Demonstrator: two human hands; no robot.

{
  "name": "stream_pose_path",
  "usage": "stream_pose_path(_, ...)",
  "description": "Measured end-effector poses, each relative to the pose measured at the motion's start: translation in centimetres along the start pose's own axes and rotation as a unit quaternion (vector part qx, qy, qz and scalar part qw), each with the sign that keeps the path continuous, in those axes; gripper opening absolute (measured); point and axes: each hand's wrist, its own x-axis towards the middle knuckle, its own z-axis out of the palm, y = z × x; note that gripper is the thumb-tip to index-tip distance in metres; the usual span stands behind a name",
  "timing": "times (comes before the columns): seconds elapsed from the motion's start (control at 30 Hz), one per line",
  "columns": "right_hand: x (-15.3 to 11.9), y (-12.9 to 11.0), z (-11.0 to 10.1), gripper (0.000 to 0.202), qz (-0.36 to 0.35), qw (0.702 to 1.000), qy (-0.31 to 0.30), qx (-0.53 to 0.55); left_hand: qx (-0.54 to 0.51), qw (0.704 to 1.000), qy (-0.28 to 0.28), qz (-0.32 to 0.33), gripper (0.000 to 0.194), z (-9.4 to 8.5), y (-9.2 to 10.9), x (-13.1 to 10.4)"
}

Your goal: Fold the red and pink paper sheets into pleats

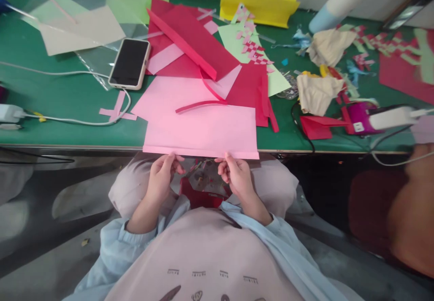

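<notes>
A sheet of pink paper [203, 127] lies at the front edge of the green table, with a narrow fold along its near side. My left hand [163, 172] pinches that folded edge left of its middle, thumb on top. Farther right, my right hand [236, 173] pinches the same edge between thumb and curled fingers. Just beyond the sheet rests a curved red paper strip [200, 105]. More pink paper [169, 88] lies underneath, and a folded red sheet [190, 39] sits behind on a pile of red paper.
A phone [129, 63] and white cable [74, 121] lie left, near crossed pink strips [118, 110]. Woven paper pieces [252, 48] and a folded yellow sheet [257, 7] are at the back. To the right are cream cloth pieces [318, 93] and a purple box [364, 118]. A person's arm [413, 206] shows far right.
</notes>
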Motion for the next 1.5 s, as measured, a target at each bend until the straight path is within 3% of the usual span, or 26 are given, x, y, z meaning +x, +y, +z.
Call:
stream_pose_path(1.13, -0.5, -0.2, -1.1, 0.048, -0.012, 0.999, 0.016, -0.031, -0.013, 0.999, 0.021, 0.023, 0.035, -0.2, 0.0, 0.1)
stream_pose_path(1.5, -1.2, -0.7, -3.4, 0.046, -0.038, 0.993, 0.109, 0.005, -0.010, 0.999, 0.032, 0.027, 0.033, -0.1, 0.4, 0.1)
